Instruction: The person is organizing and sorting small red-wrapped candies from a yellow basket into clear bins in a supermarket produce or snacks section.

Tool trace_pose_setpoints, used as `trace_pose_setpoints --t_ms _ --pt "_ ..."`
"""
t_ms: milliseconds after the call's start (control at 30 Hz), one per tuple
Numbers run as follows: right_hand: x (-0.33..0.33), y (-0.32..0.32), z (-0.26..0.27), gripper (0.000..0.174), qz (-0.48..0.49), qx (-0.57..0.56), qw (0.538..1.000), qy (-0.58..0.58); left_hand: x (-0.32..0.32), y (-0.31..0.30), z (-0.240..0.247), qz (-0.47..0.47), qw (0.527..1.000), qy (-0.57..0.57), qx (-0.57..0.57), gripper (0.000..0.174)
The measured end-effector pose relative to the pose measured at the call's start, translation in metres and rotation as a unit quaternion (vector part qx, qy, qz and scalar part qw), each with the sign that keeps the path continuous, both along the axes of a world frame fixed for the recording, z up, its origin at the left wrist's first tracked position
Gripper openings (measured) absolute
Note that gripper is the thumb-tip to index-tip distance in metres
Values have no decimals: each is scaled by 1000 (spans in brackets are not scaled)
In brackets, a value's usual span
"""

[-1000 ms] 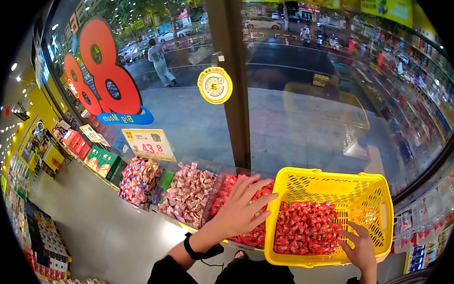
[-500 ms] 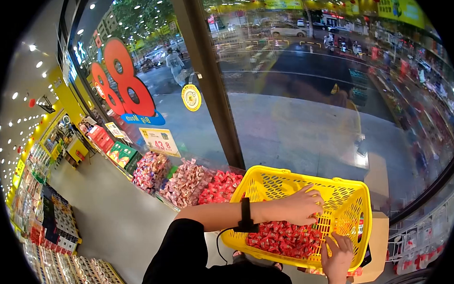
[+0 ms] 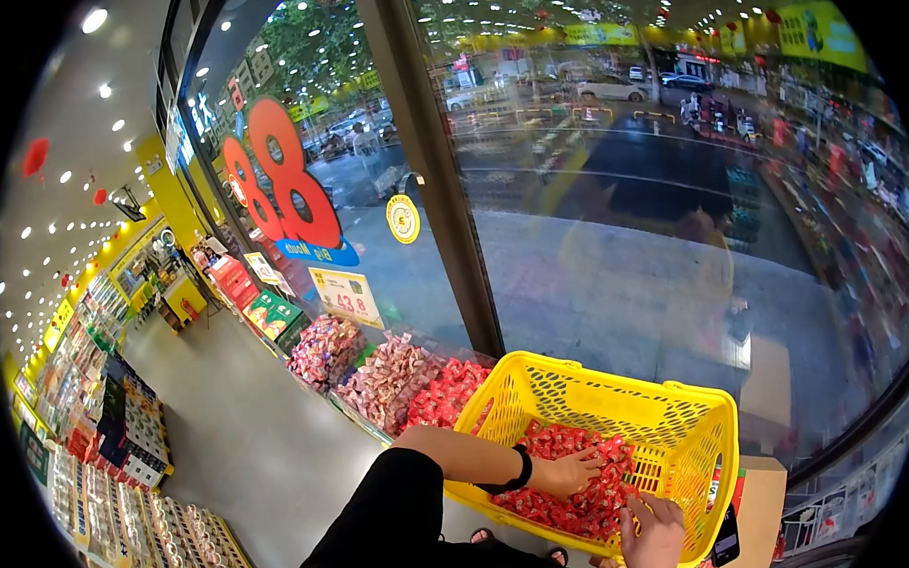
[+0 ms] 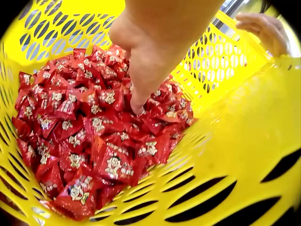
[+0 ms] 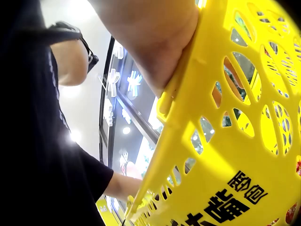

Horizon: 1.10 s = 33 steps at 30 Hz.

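Observation:
A yellow perforated shopping basket [image 3: 628,380] holds a heap of red-wrapped candies [image 4: 75,127]. My left hand [image 3: 566,474] reaches down into it, palm low over the heap with the fingers spread. In the left wrist view a fingertip [image 4: 138,107] sinks in among the wrappers, its tip hidden. At the near right side of the basket is my right hand [image 3: 656,537], its fingers loosely bent over the rim. The right wrist view shows that hand [image 5: 162,56] lying against the basket's edge, most of its fingers out of sight.
Left of the basket, bins hold more red candies [image 3: 448,392], pink-wrapped candies [image 3: 386,382] and mixed-colour candies [image 3: 327,351]. A large window [image 3: 594,269] stands behind. A cardboard box [image 3: 768,503] and a phone [image 3: 726,537] are at the right. Stocked shelves line the far left.
My left hand has moved from above the red candy bin, over the basket, and down onto the candies in it. My right hand has stayed near the basket's near right side. The view has tilted.

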State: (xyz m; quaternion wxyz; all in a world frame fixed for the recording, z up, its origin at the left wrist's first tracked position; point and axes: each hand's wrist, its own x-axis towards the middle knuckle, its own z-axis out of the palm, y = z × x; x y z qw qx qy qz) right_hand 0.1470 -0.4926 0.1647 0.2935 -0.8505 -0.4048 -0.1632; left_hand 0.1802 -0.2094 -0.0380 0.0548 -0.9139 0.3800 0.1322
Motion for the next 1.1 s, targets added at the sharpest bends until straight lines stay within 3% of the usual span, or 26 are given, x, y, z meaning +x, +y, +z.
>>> trace_pose_setpoints --t_ms 67,167,200,300,400,500,567,633,733,833,867,967,1100 --pt "0 1 -2 16 3 3 1000 15 7 5 -1 -30 998 -55 -28 43" --pt "0 0 -1 16 -2 12 1000 28 25 -7 37 -2 999 -12 -47 44" --pt "1 -1 -1 16 -2 11 999 41 23 -13 60 20 996 -65 -59 41" --pt "0 -2 1 17 -6 11 997 73 12 -12 166 46 984 -30 -168 34" --pt "0 -2 -4 18 -22 7 995 93 -19 14 244 78 972 -81 -208 33" --pt "4 -1 -9 17 -21 13 997 74 -50 71 243 143 903 -254 -316 28" --pt "8 -3 -22 19 -43 -4 997 63 -80 110 244 249 849 -337 -322 25" --pt "7 -2 -26 20 -53 -3 996 70 -105 151 214 360 789 -366 -336 26" --pt "6 -1 -25 20 -69 -19 995 75 -140 187 152 463 717 -458 -248 26" --pt "6 0 -23 21 -84 -35 992 82 -160 202 93 518 704 -412 -257 27" --pt "5 0 -22 21 -87 -43 992 84 -164 208 76 522 717 -390 -247 35" --pt "4 1 -20 21 -98 -56 990 89 -163 209 68 529 735 -377 -197 44" --pt "4 2 -20 22 -107 -64 988 91 -136 185 165 470 734 -413 -265 46"
